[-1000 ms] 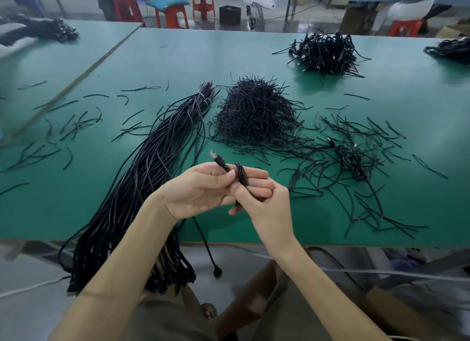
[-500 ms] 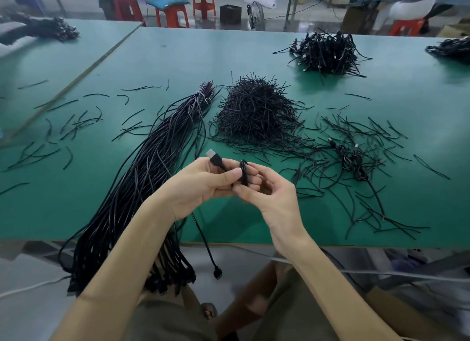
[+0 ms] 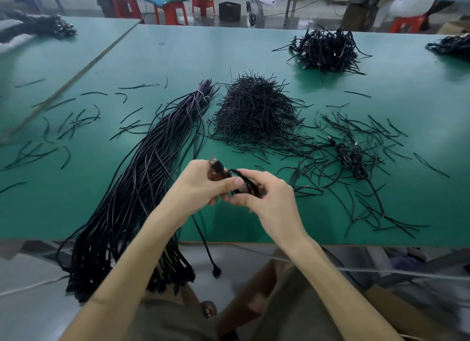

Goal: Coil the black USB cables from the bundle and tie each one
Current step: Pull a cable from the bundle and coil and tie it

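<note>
Left hand pinches the USB cable below its plug, pointing to 11 o'clock; right hand grips the coil at 3 o'clock, tail hanging toward 6.

no legible text, labels, brands or numbers on any surface

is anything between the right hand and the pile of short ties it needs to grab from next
Nothing visible blocks it. The tie pile sits on open green table just beyond the right hand. That hand and the left hand are both occupied holding the cable.
</note>
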The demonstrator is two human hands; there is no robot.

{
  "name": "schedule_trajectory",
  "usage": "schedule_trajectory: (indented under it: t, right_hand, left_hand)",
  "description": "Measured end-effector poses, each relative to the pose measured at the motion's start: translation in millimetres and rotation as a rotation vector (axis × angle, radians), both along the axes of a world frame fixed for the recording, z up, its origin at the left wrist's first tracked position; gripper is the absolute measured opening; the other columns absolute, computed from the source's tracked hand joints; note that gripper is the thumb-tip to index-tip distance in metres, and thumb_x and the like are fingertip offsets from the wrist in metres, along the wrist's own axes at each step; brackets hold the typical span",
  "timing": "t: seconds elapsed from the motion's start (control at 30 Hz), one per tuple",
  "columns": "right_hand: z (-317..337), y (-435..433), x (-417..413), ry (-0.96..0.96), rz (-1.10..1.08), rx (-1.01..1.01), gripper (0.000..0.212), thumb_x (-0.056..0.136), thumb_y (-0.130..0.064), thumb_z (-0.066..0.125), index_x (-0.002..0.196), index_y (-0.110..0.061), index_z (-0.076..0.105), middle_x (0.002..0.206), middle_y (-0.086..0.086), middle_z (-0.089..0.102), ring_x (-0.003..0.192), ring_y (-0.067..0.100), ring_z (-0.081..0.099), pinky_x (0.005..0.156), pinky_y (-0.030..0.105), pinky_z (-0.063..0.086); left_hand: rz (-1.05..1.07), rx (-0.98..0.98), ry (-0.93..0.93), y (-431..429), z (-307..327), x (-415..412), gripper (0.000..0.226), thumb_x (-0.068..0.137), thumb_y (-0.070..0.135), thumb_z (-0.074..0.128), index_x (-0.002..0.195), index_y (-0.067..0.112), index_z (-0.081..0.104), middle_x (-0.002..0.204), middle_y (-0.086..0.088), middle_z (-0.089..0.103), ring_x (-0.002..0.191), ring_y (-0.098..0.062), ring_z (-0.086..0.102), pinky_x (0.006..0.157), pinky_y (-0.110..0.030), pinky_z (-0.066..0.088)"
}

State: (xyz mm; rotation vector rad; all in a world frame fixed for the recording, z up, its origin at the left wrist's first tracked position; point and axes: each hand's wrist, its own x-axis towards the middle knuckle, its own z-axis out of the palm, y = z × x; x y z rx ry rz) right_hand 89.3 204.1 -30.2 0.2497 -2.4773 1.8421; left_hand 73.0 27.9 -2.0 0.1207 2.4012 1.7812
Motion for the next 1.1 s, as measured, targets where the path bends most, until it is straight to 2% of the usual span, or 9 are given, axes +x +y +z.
schedule_trajectory:
  t: [0.13, 0.23, 0.4, 0.5, 0.63, 0.73, 0.87, 0.97, 1.1]
  right_hand:
    - [2, 0, 1, 0.063, 0.032, 0.110, 0.060, 0.077, -0.025, 0.086, 0.133, -0.023, 0.066, 0.097, -0.005, 0.065, 0.092, 0.003, 0.061, 0.082, 0.015, 0.048]
    - [6, -1, 1, 0.128, 0.074, 0.226, 0.060, 0.083, -0.015, 0.081, 0.139, -0.017, 0.061, 0.093, -0.007, 0.056, 0.087, 0.000, 0.054, 0.081, 0.008, 0.039]
    - [7, -1, 5, 0.247, 0.134, 0.438, 0.060, 0.095, -0.012, 0.068, 0.151, -0.014, 0.047, 0.097, -0.010, 0.044, 0.087, 0.003, 0.046, 0.089, 0.011, 0.038]
    - [5, -5, 8, 0.282, 0.152, 0.543, 0.069, 0.099, -0.020, 0.062, 0.158, -0.007, 0.030, 0.115, 0.001, 0.047, 0.106, 0.012, 0.045, 0.101, 0.024, 0.040]
    - [3, -6, 7, 0.231, 0.135, 0.567, 0.080, 0.099, -0.030, 0.062, 0.160, -0.007, 0.017, 0.123, 0.003, 0.044, 0.115, 0.015, 0.040, 0.102, 0.026, 0.035]
    - [4, -3, 6, 0.176, 0.137, 0.587, 0.069, 0.101, -0.030, 0.059, 0.158, -0.012, 0.024, 0.122, 0.003, 0.053, 0.114, 0.017, 0.049, 0.094, 0.029, 0.044]
    - [7, 3, 10, 0.231, 0.113, 0.689, 0.047, 0.102, -0.020, 0.047, 0.147, -0.005, 0.043, 0.129, 0.011, 0.059, 0.118, 0.024, 0.059, 0.092, 0.039, 0.053]
    - [11, 5, 14, 0.263, 0.121, 0.731, 0.055, 0.094, -0.026, 0.031, 0.140, -0.004, 0.052, 0.122, 0.009, 0.062, 0.113, 0.025, 0.061, 0.086, 0.042, 0.056]
    - [2, 8, 11, 0.320, 0.115, 0.837, 0.029, 0.102, -0.010, 0.049, 0.128, -0.010, 0.060, 0.108, 0.002, 0.063, 0.104, 0.021, 0.058, 0.075, 0.037, 0.056]
  left_hand:
    - [0.021, 0.151, -0.085, -3, -3, 1, 0.034, 0.080, 0.024, 0.083, 0.100, 0.002, 0.066, 0.071, -0.004, 0.072, 0.058, -0.014, 0.064, 0.050, -0.022, 0.048]
    - [-0.001, 0.187, -0.133, -5, -6, 2, 0.039, 0.084, 0.028, 0.078, 0.108, 0.001, 0.066, 0.082, -0.010, 0.072, 0.068, -0.021, 0.068, 0.057, -0.025, 0.054]
    - [0.025, 0.190, -0.141, -2, -15, 5, 0.023, 0.097, 0.017, 0.067, 0.102, -0.005, 0.063, 0.074, -0.003, 0.072, 0.071, -0.022, 0.073, 0.055, -0.025, 0.054]
    - [0.056, 0.205, -0.101, -2, -14, 5, 0.015, 0.096, 0.014, 0.069, 0.094, 0.001, 0.063, 0.068, -0.003, 0.070, 0.065, -0.021, 0.070, 0.054, -0.026, 0.054]
    - [0.086, 0.194, -0.051, -3, -13, 4, 0.017, 0.096, 0.019, 0.070, 0.091, 0.004, 0.063, 0.068, -0.010, 0.067, 0.063, -0.025, 0.061, 0.055, -0.026, 0.051]
    - [0.078, 0.185, -0.048, -3, -12, 4, 0.022, 0.096, 0.026, 0.070, 0.091, 0.004, 0.065, 0.068, -0.010, 0.066, 0.063, -0.025, 0.055, 0.055, -0.026, 0.046]
    - [0.018, 0.165, -0.072, -5, -11, 4, 0.030, 0.093, 0.030, 0.072, 0.090, 0.001, 0.065, 0.067, -0.009, 0.064, 0.059, -0.018, 0.055, 0.053, -0.024, 0.045]
    - [-0.024, 0.126, -0.112, -5, -11, 4, 0.037, 0.087, 0.039, 0.075, 0.086, 0.003, 0.065, 0.063, -0.008, 0.062, 0.056, -0.018, 0.055, 0.052, -0.023, 0.046]
    - [-0.067, 0.016, -0.178, -8, -10, 3, 0.050, 0.081, 0.055, 0.072, 0.083, 0.005, 0.067, 0.056, -0.006, 0.061, 0.050, -0.018, 0.052, 0.050, -0.021, 0.044]
